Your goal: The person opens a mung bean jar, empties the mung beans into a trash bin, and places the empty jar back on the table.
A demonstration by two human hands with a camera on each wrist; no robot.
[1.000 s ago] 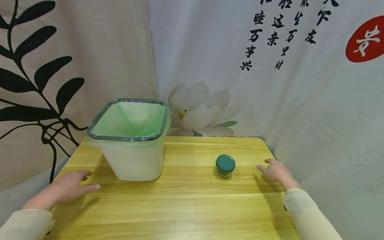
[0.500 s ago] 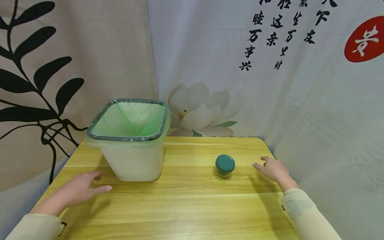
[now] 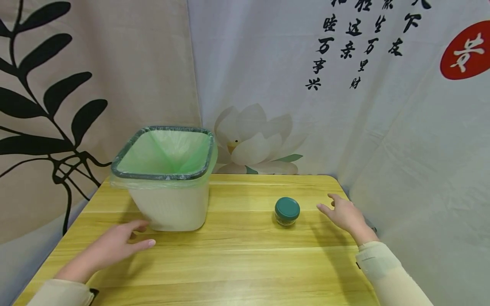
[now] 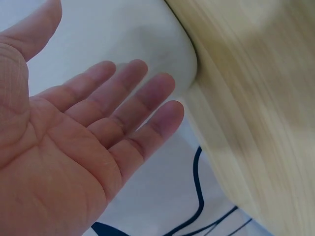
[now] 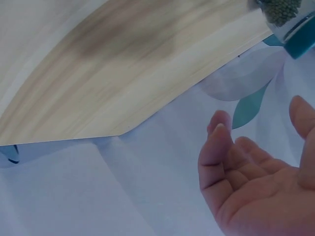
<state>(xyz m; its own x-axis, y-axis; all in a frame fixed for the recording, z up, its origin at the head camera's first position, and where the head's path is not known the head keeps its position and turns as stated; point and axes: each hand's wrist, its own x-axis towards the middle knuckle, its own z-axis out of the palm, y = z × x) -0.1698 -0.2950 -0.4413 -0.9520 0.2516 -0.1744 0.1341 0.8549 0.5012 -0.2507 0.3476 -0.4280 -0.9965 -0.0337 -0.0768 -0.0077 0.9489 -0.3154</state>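
Head view: left hand (image 3: 109, 250) now closer beside lined bin (image 3: 178, 206), right hand (image 3: 346, 216) now nearer green-lidded jar (image 3: 287, 210), upright on table (image 3: 245, 272), nothing yet taken up; left wrist: fingers loosely extended, unladen; right wrist: fingers slightly bent, jar untouched.

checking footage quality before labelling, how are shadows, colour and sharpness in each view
Head: sharpest, with soft shadows from the left hand and right hand on the yellow wooden table; left wrist: softer, table paler; right wrist: also soft and pale, blurry shadow across the table.
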